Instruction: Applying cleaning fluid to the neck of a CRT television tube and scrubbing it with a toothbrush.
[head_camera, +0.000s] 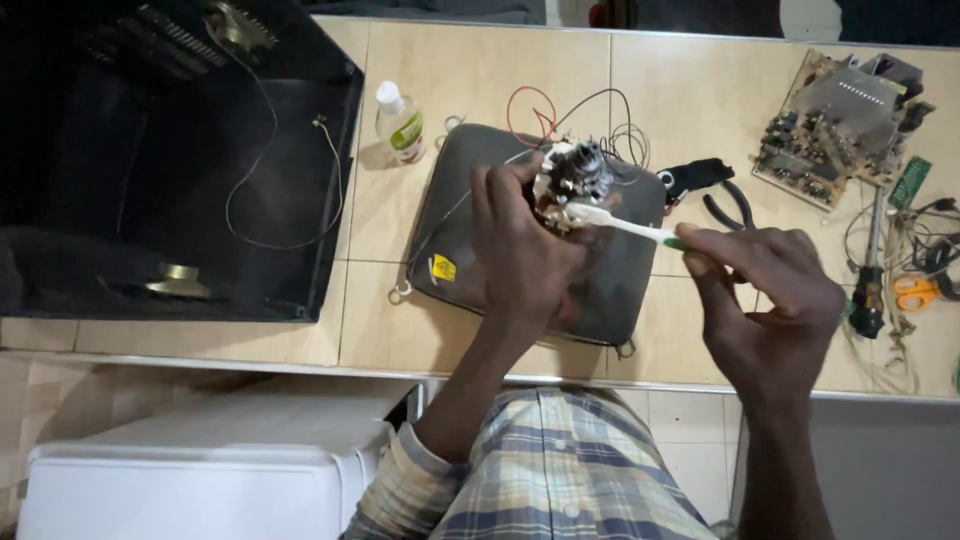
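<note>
Over the grey picture tube (470, 262), lying face down on the tiled bench (690, 90): left hand (522, 250) curled shut around the wound yoke part (572, 180) at the neck of the tube, fingers wrapped about its near side, thumb up along its left edge, palm covering the lower half. Just right of that hand, touching the yoke's lower rim: bristle end of a white toothbrush (620, 222), shaft running down and to the right into the right hand (770, 300). Right hand closed in a pinch on the green end of the handle, thumb and forefinger pressed together, other fingers folded loosely beneath. Behind the left hand: red and black wires (545, 110) looping up from the yoke. Further left of it: a small clear bottle (400, 122) with a white cap, and beyond, a black open television shell (170, 160). Between the two hands and just above the brush: black-handled pliers (705, 185). Well to the right of the right hand: a circuit board (835, 125), a screwdriver (868, 280), orange-handled scissors (915, 292).
</note>
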